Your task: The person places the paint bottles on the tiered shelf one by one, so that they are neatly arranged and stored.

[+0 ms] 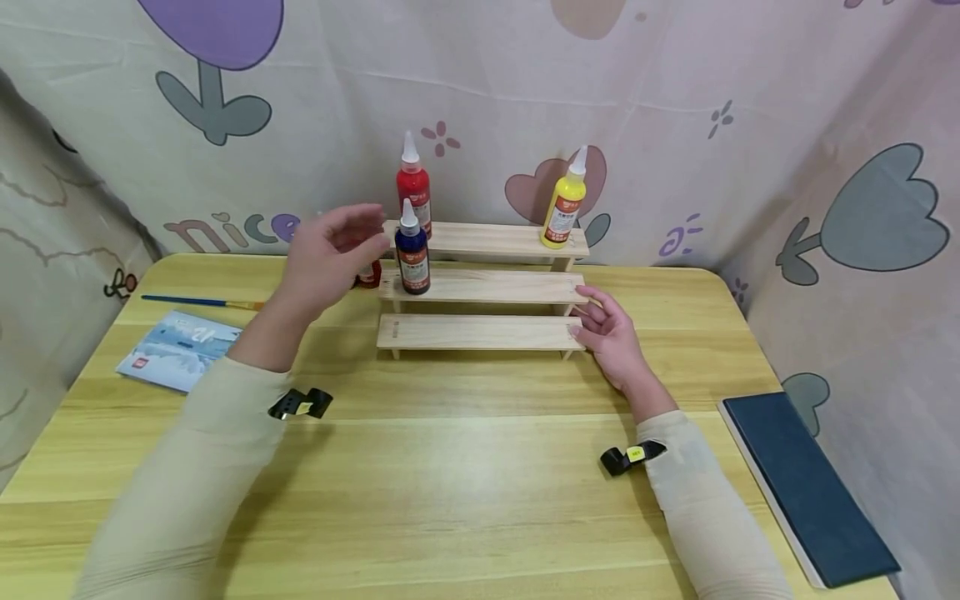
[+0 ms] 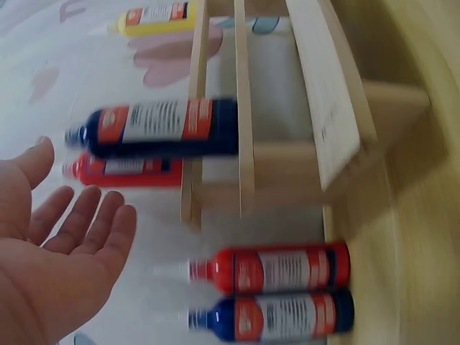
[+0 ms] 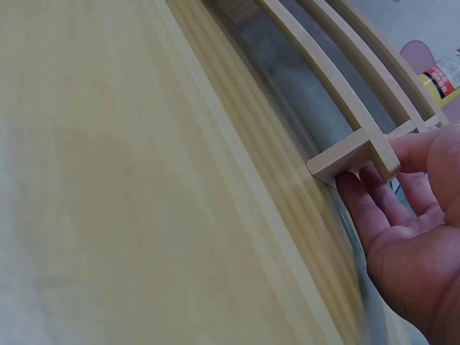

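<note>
The wooden counter (image 1: 465, 450) carries a three-step wooden rack (image 1: 480, 332) set near its back edge, against the printed cloth backdrop (image 1: 675, 100). All places below are given relative to this rack.

Loading appears partly done. On the top step stand a red paint bottle (image 1: 414, 190) at the left end and a yellow paint bottle (image 1: 564, 204) at the right end. On the middle step, left end, stands a dark blue paint bottle (image 1: 412, 252), upright and unattended. The lowest step is bare. Left of the rack, on the counter, the left wrist view shows two more bottles still off the rack, a second red bottle (image 2: 277, 267) and a second blue bottle (image 2: 277, 315), touching or nearly so. Judged from this, three bottles are placed and at least two remain.

The left hand (image 1: 330, 254) hangs in the air just left of the middle step, beside the dark blue bottle and apart from it; its fingers (image 2: 86, 223) are spread and relaxed, holding nothing. The right hand (image 1: 611, 333) rests at the right end of the rack, its fingers (image 3: 374, 208) straight and pressed against the end of the lower steps, steadying it without curling round.

Further left lie a thin booklet (image 1: 180, 350) and a paintbrush (image 1: 198, 302); far right lies a dark blue book (image 1: 806, 487).
</note>
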